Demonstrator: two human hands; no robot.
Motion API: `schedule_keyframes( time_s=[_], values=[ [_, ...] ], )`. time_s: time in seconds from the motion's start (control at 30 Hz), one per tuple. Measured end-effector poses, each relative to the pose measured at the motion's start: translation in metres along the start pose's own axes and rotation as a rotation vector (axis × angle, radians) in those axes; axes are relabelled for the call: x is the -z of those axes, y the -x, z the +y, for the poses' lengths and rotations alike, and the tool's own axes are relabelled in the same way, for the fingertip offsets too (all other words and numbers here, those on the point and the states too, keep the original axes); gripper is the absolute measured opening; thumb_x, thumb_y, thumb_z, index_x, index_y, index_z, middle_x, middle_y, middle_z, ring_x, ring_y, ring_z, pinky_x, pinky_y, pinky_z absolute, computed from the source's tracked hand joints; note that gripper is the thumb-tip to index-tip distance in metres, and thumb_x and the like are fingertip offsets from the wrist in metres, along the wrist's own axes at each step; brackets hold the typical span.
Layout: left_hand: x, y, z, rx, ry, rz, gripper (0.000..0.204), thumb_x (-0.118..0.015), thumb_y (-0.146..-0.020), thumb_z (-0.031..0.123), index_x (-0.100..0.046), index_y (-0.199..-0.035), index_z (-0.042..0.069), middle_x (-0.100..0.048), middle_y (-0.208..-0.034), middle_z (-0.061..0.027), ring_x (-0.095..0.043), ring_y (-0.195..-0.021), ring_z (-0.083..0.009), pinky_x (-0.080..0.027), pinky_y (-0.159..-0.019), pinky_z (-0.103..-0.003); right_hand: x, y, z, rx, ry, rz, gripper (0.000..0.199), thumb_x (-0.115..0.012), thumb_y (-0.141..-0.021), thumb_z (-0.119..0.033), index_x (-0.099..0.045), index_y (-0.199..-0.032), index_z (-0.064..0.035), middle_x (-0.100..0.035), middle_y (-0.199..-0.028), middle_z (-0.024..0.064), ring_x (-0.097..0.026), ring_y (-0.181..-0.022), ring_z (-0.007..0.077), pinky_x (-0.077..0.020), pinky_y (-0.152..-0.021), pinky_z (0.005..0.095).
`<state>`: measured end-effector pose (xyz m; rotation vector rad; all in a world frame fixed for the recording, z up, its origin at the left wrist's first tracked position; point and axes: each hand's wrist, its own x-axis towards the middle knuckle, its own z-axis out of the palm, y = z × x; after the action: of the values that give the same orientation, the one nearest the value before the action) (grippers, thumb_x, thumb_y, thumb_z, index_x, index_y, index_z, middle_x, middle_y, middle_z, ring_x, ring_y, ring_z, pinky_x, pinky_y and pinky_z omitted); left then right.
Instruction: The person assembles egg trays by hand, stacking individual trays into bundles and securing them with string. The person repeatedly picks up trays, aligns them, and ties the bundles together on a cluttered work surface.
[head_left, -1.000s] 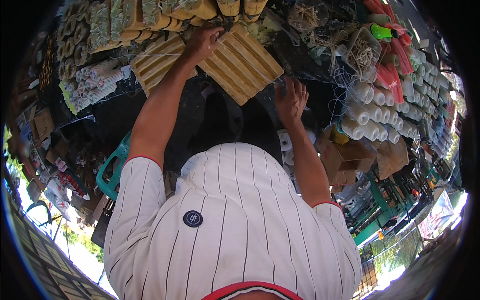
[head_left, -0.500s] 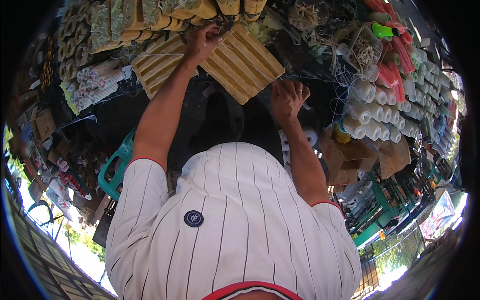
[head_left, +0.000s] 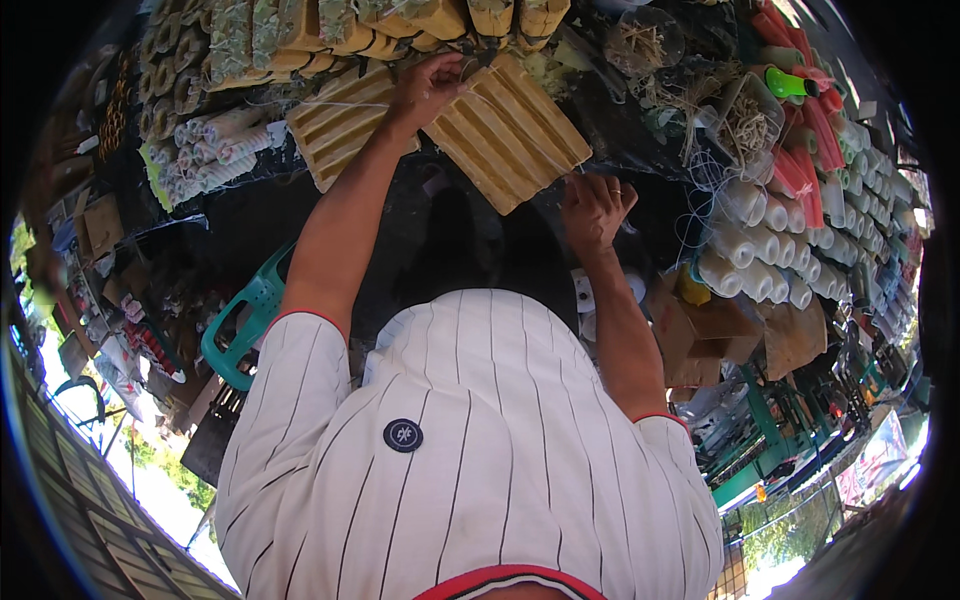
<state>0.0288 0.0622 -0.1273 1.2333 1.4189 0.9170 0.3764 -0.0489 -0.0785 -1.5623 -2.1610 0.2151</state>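
Observation:
A tan board with raised parallel ridges (head_left: 510,135) lies tilted at the far edge of the work surface, one corner toward me. A similar ridged board (head_left: 345,125) lies to its left, partly covered by my left forearm. My left hand (head_left: 425,95) is at the upper left corner of the right board, its fingers pinched together on a thin pale string. The string (head_left: 335,104) also runs out across the left board. Beside the right corner of the right board, my right hand (head_left: 595,212) is closed with curled fingers, apparently on the string; its fingertips are partly hidden.
Stacked tan blocks (head_left: 330,30) line the far side. White rolls in plastic (head_left: 215,150) lie at the left, more white rolls (head_left: 755,240) at the right with red strips (head_left: 795,170) and a tub of sticks (head_left: 748,115). A green chair (head_left: 240,330) and cardboard box (head_left: 700,330) stand nearer.
The whole scene has shifted slightly right and down in the view. Both hands keep nearly the same places at the right board; the right fingers have curled a little differently.

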Motion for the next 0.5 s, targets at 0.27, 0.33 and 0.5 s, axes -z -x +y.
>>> schedule_keyframes(
  time_s=[0.27, 0.33, 0.5],
  values=[
    [-0.008, -0.001, 0.000, 0.006, -0.184, 0.102, 0.047, -0.080, -0.095, 0.008, -0.064, -0.139, 0.001, -0.072, -0.118, -0.0081, -0.069, -0.104, -0.0140, -0.059, -0.090, -0.033, -0.013, 0.009, -0.010, -0.271, -0.093, -0.072, 0.010, -0.078, -0.084, -0.013, -0.074, -0.093, -0.0112, -0.074, -0.096, 0.0058, -0.068, -0.097, 0.0304, -0.0432, -0.090, 0.0499],
    [-0.013, -0.003, 0.008, 0.055, -0.231, 0.107, 0.047, -0.079, -0.096, 0.009, -0.064, -0.139, 0.001, -0.072, -0.119, -0.0078, -0.068, -0.105, -0.0135, -0.059, -0.091, -0.033, -0.019, 0.016, -0.008, -0.320, -0.126, -0.105, 0.011, -0.078, -0.084, -0.013, -0.074, -0.094, -0.0106, -0.074, -0.095, 0.0069, -0.069, -0.099, 0.0307, -0.0430, -0.090, 0.0501],
    [0.002, 0.005, -0.010, -0.075, 0.091, 0.045, 0.046, -0.080, -0.093, 0.005, -0.067, -0.137, 0.004, -0.074, -0.117, -0.0079, -0.069, -0.102, -0.0153, -0.058, -0.089, -0.032, -0.017, 0.021, -0.005, -0.268, -0.177, -0.208, 0.015, -0.079, -0.084, -0.014, -0.073, -0.098, -0.0104, -0.075, -0.090, 0.0074, -0.070, -0.095, 0.0316, -0.0434, -0.088, 0.0492]
  ],
)
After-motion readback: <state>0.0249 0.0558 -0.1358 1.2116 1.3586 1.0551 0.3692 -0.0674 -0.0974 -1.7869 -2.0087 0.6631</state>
